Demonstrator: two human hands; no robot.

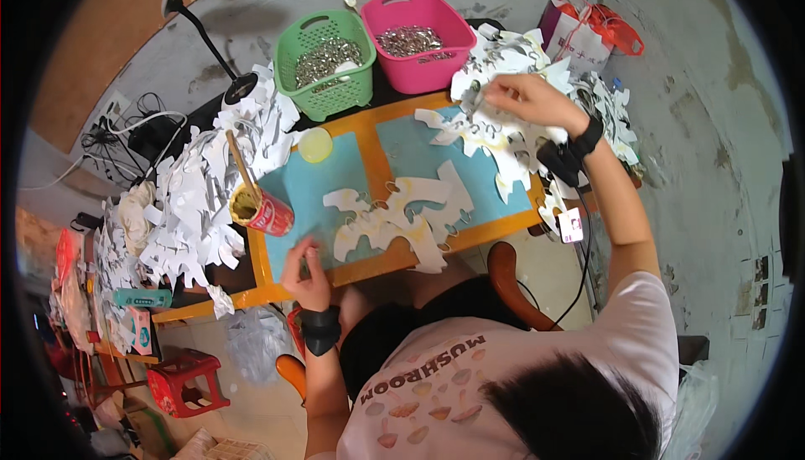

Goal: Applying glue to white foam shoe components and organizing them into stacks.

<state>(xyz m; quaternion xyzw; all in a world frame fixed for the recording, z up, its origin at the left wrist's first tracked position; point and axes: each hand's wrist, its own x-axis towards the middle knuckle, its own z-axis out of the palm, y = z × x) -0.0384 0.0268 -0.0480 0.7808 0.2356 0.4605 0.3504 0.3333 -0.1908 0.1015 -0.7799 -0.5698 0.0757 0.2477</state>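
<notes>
My left hand (306, 276) is at the table's front edge, fingers loosely bent and apart, with nothing visible in it. It is nearest to a red can (274, 215) with a wooden stick (241, 162) standing in yellowish-brown stuff. Right of that hand lie white cut-out pieces (394, 223) with small metal rings, overlapping on the blue mat. My right hand (537, 101) reaches over a heap of similar white pieces (506, 141) at the far right. Its fingers are pressed together at the heap; what they pinch is too small to name.
At the back stand a green basket (323, 101) and a pink basket (415, 70), both holding small metal parts. A yellow-green round lid (316, 145) lies on the mat. White cut-outs (210, 183) pile up at left, beside a lamp base (241, 88). A cable (579, 267) hangs at right.
</notes>
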